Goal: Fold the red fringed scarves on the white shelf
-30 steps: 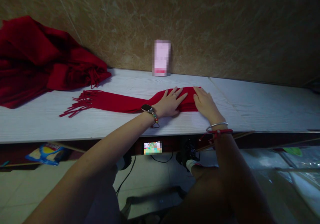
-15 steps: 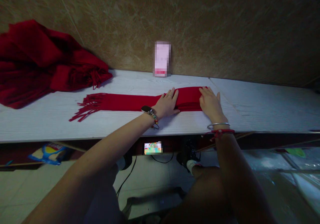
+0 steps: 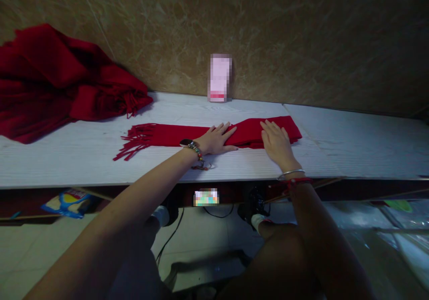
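A long red scarf [image 3: 174, 134] with a fringed left end lies folded lengthwise on the white table [image 3: 67, 161]. My left hand [image 3: 216, 140] rests flat on its middle, fingers stretched out. My right hand [image 3: 276, 143] lies flat on the scarf's thicker right end, fingers apart. Neither hand grips the cloth. A watch and beaded band sit on my left wrist, and bangles on my right wrist.
A heap of red scarves [image 3: 56, 90] fills the table's back left against the brown marbled wall. A small pink box [image 3: 219, 78] stands at the wall behind the scarf. Under the table are a blue bag [image 3: 63, 201], cables and tiled floor.
The scarf has slid to the right across the table; its fringe now lies nearer the middle. Both hands moved with it and remain flat on it.
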The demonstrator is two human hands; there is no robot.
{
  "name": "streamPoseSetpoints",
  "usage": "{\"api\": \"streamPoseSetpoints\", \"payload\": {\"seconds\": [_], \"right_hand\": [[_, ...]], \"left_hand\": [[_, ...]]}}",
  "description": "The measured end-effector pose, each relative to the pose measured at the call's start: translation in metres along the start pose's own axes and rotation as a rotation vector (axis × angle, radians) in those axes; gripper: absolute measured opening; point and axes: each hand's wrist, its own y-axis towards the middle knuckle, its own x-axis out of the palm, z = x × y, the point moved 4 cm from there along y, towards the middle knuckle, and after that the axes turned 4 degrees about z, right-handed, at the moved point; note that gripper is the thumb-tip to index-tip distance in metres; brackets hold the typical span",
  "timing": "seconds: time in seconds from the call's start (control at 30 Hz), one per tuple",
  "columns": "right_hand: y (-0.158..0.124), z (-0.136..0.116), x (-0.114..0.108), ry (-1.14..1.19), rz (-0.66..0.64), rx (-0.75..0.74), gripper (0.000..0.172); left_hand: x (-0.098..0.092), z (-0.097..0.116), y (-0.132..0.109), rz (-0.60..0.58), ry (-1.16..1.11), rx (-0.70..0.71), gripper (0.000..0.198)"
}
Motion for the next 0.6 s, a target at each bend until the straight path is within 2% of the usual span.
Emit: {"api": "streamPoseSetpoints", "payload": {"seconds": [0.13,0.33,0.5,0.6], "right_hand": [[-0.001,0.011,-0.002,0.008,0.036,0.004,0.048],[0.002,0.014,-0.001,-0.008,0.039,-0.002,0.048],[0.003,0.015,0.0,-0.007,0.049,0.008,0.047],[0.003,0.014,0.0,-0.009,0.056,0.007,0.047]], "left_hand": [[-0.002,-0.012,-0.008,-0.016,0.025,0.051,0.074],[-0.008,-0.04,-0.028,-0.035,0.088,0.031,0.063],[-0.012,-0.076,-0.064,0.024,0.165,-0.092,0.057],[-0.014,-0.099,-0.089,0.084,0.203,-0.253,0.056]]}}
